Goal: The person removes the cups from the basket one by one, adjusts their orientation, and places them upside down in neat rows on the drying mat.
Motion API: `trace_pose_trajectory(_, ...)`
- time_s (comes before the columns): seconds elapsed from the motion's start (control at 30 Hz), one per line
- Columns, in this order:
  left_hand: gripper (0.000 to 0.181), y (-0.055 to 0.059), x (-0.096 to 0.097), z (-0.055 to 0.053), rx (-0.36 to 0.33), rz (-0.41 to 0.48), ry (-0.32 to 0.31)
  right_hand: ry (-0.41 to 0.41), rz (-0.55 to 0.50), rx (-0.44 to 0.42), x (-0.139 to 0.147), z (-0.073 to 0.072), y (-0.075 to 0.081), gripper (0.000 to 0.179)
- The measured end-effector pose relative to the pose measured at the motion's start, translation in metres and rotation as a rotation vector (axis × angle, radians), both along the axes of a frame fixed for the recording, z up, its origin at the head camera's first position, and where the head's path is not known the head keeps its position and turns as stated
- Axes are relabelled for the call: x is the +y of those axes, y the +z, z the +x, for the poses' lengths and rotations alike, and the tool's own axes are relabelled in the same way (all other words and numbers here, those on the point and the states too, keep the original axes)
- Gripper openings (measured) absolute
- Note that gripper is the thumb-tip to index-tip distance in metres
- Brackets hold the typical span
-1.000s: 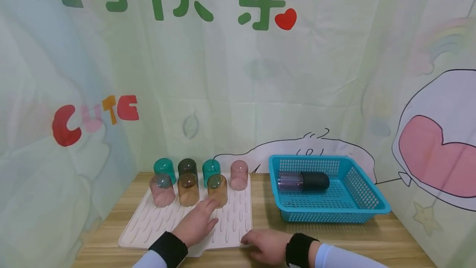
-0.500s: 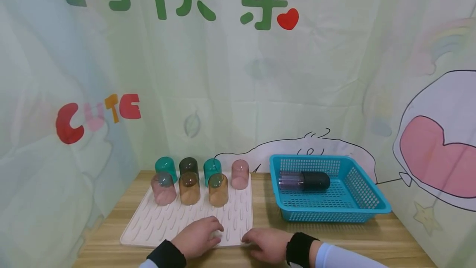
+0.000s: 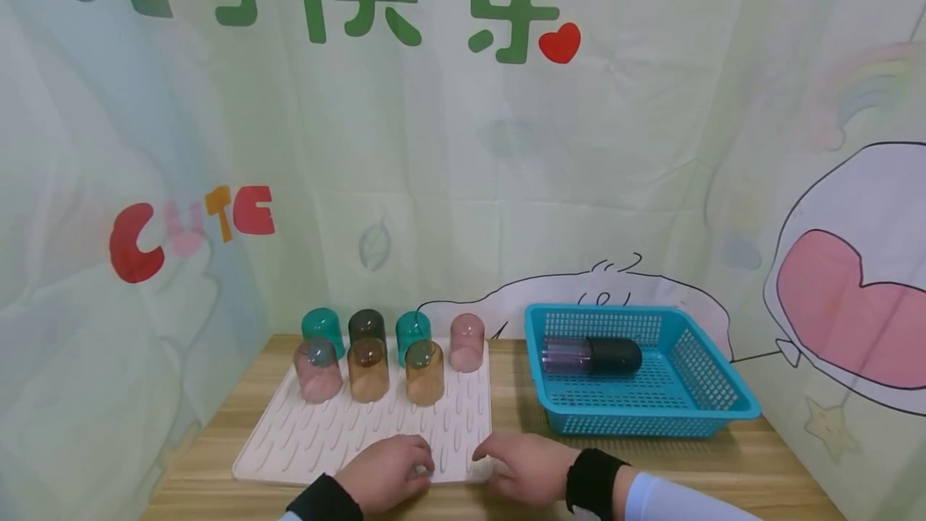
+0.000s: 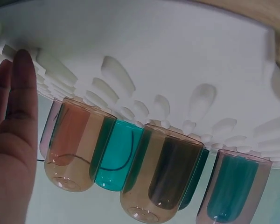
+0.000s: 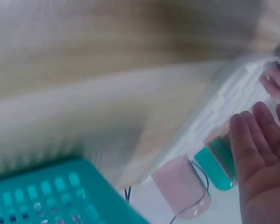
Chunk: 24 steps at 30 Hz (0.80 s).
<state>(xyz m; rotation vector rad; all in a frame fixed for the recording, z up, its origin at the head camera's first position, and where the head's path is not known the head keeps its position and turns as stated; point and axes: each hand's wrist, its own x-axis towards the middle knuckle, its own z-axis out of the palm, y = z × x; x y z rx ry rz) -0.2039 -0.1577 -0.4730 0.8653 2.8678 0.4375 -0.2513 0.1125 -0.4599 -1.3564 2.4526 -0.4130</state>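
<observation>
Several tinted cups stand upside down on a white ridged drying mat [image 3: 289, 457]. The back row has green cups [image 3: 322, 326], a dark grey cup [image 3: 366, 325] and a pink cup [image 3: 467, 342]. In front of them stand another pink cup [image 3: 317, 383] and two amber cups [image 3: 369, 380]. My left hand [image 3: 387, 473] is over the mat's near edge, holding nothing, its fingers loosely bent. My right hand [image 3: 531, 465] is at the mat's near right corner, fingertips right at the edge. In the right wrist view its fingers [image 5: 266, 130] look extended and hold nothing.
A blue perforated basket [image 3: 658, 424] stands on the wooden table [image 3: 767, 481], right of the mat. Inside it lie a clear purplish cup [image 3: 567, 355] and a black cup [image 3: 615, 355], end to end. A printed cloth [image 3: 615, 183] hangs behind.
My left hand has drawn back from beside the right amber cup to the mat's near edge. The right hand has shifted slightly at the corner. The cups stand where they were.
</observation>
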Motion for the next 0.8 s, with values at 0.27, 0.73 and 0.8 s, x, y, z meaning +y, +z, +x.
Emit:
trace_pose_trajectory(0.27,0.010,0.000,0.001,0.000,-0.001,-0.033,-0.016,-0.113,-0.115,0.102,0.014,-0.004,0.038,0.031)
trace_pose_trajectory(0.73,0.009,-0.004,0.001,0.000,0.008,-0.033,-0.001,-0.387,-0.210,0.290,0.087,-0.055,0.080,0.033)
trace_pose_trajectory(0.8,0.009,-0.004,0.001,0.000,0.007,-0.034,-0.004,-0.426,-0.196,0.297,0.100,-0.064,0.080,0.034)
